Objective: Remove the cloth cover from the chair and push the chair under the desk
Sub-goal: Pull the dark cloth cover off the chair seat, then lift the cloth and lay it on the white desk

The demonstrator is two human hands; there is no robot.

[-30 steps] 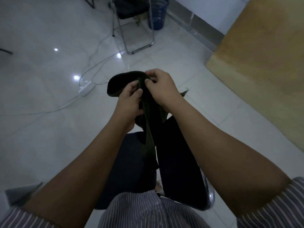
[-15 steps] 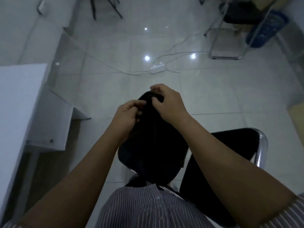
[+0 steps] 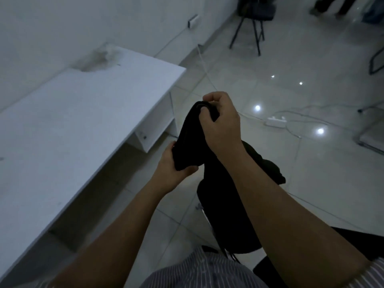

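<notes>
I hold the dark cloth cover in front of me with both hands. My right hand pinches its top fold, and my left hand grips it lower down from the left. The rest of the cloth hangs down and drapes to the right behind my right forearm. Below it the black chair shows only in part, at the bottom centre and right, hidden mostly by my arms. The white desk stands to the left, with open space beneath its top.
A white power strip with cables lies on the tiled floor to the right. A dark folding chair stands at the back, and another metal chair frame sits at the right edge. A wall runs behind the desk.
The view has swung left, bringing the white desk fully into sight. My left hand has slid down the cloth, while my right hand keeps its hold on the top.
</notes>
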